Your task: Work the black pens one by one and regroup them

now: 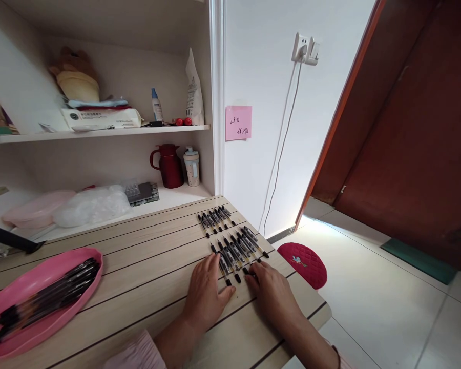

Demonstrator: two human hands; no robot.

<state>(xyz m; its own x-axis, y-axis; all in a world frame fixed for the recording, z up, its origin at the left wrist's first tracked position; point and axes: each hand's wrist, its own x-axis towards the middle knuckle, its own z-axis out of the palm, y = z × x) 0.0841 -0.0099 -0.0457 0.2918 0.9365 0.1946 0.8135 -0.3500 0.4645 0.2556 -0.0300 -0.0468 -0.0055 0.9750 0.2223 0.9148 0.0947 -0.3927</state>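
Note:
Black-capped pens [234, 251] lie side by side in a slanted row on the wooden table. My left hand [204, 292] rests at the row's left end, its fingers stretched along the outermost pen and its thumb held apart near the caps. At the near ends of the pens is my right hand [273, 293], palm down with bent fingers, its fingertips touching the caps. Nothing lifted shows in either hand. Just beyond, a second, shorter group of pens [214, 220] lies in a similar row.
A pink oval basin [97, 302] with many more pens stands at the table's left. Behind are white shelves [169, 131] with a red jug [171, 166], a tumbler [192, 166] and a plastic bag [94, 206]. The table's right edge drops to a tiled floor with a red mat [303, 264].

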